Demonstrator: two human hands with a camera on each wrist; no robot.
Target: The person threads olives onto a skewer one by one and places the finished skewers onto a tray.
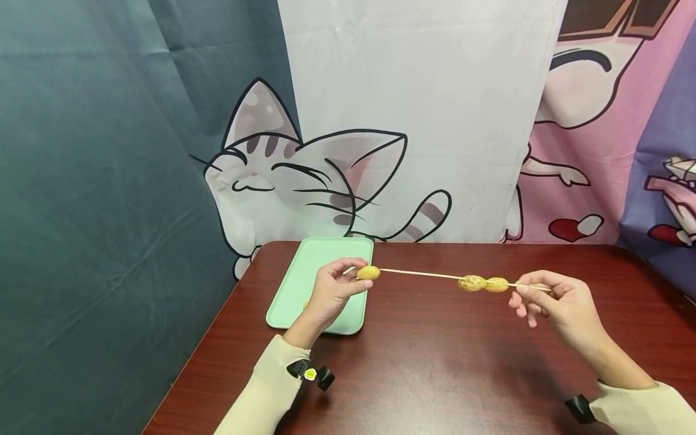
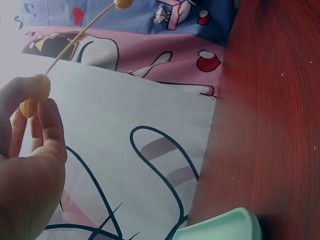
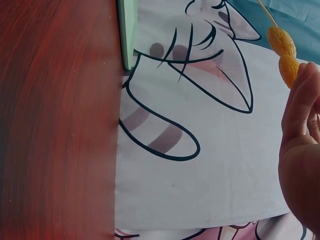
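Observation:
A thin wooden skewer (image 1: 421, 273) stretches nearly level between the two hands above the table. My right hand (image 1: 565, 305) pinches it near its right end between thumb and fingers. Just left of those fingers, two yellow oval balls (image 3: 281, 42) sit threaded side by side on the stick, their skins wrinkled and speckled. At the other end, my left hand (image 1: 334, 290) holds another yellow oval ball (image 1: 368, 273) between thumb and fingertips, right at the skewer's tip. In the left wrist view the fingers (image 2: 50, 117) partly hide this ball.
A pale green tray (image 1: 290, 296) lies on the dark red wooden table (image 1: 435, 356), under and behind the left hand. A bit of yellow (image 1: 306, 305) shows in it beside the left wrist. Cartoon-printed cloths (image 1: 424, 121) hang behind the table's far edge.

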